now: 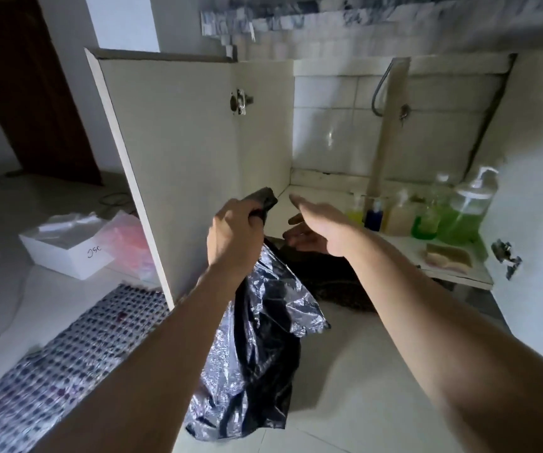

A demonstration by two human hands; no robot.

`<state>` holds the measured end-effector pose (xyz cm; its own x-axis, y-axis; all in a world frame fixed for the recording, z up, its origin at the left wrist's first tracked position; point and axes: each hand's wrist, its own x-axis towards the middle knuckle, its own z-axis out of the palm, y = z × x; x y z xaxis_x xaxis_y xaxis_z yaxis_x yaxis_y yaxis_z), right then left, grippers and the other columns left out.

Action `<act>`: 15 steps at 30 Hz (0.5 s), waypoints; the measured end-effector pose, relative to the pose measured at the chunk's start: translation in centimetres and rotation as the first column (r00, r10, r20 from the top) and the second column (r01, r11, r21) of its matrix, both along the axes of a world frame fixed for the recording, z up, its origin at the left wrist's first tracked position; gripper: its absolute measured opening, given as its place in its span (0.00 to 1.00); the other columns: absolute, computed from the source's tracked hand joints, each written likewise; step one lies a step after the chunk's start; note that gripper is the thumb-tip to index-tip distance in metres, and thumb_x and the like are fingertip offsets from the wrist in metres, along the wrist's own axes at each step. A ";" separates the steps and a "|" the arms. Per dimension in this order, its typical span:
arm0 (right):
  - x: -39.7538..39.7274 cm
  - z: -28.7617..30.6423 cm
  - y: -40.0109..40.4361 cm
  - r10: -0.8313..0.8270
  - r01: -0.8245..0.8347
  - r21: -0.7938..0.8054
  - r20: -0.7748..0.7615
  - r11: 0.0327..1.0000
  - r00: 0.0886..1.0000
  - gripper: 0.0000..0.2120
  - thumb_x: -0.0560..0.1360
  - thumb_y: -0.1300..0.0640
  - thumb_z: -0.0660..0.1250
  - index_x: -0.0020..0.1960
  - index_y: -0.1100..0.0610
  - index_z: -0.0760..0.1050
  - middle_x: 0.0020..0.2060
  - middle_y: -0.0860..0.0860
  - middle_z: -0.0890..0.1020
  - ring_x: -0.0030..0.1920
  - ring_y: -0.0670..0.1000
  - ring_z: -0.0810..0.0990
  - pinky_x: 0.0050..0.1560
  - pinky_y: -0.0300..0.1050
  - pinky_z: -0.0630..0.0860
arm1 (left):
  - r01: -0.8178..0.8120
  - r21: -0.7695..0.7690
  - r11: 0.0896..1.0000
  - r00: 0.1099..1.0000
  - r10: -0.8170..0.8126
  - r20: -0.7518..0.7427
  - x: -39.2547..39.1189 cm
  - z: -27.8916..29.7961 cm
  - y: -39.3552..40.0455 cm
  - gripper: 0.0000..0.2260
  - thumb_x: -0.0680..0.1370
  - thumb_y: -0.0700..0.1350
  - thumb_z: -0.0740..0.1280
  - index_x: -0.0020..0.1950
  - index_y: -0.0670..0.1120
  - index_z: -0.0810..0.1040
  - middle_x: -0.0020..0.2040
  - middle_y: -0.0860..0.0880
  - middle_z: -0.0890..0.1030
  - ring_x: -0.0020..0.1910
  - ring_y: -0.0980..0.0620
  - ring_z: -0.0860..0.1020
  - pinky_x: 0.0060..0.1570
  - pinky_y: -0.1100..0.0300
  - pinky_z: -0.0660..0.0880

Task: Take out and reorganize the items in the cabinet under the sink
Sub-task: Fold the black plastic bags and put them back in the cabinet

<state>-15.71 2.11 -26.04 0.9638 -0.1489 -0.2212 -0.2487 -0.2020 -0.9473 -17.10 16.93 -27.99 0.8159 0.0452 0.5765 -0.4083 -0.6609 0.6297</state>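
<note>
1. Where the cabinet door [178, 165] stands swung open at the left, the left hand [234, 237] is raised in front of it — its grip is a closed fist round the gathered neck of a black plastic bag [257, 325], which hangs down from the fist above the tiled floor [345, 387].
2. Right hand [316, 227]: extended toward the cabinet interior, fingers straight and spread, holding nothing; it hovers over a dark object lying at the cabinet's front edge, which is too dim to identify.
3. Cabinet shelf [404, 246]: a row of bottles stands at the right beside a vertical pipe [384, 132] — a small yellow one [355, 214], a blue one [373, 217], a beige one [399, 217] and green pump bottles [463, 217].
4. Sponge [448, 255]: lies flat on the shelf in front of the green bottles.
5. Floor, left of the door: a white box [67, 250] and a patterned cloth [67, 354].
</note>
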 end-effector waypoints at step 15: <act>-8.9 5.9 -10.9 -0.207 0.096 0.338 0.310 0.936 0.928 0.08 0.75 0.63 0.62 0.50 0.61 0.79 0.42 0.59 0.78 0.41 0.55 0.78 0.40 0.46 0.76 | 0.328 -0.223 0.918 0.919 -0.365 -0.148 -3.9 2.4 -5.3 0.39 0.66 0.56 0.75 0.73 0.49 0.63 0.68 0.49 0.70 0.61 0.51 0.74 0.62 0.50 0.73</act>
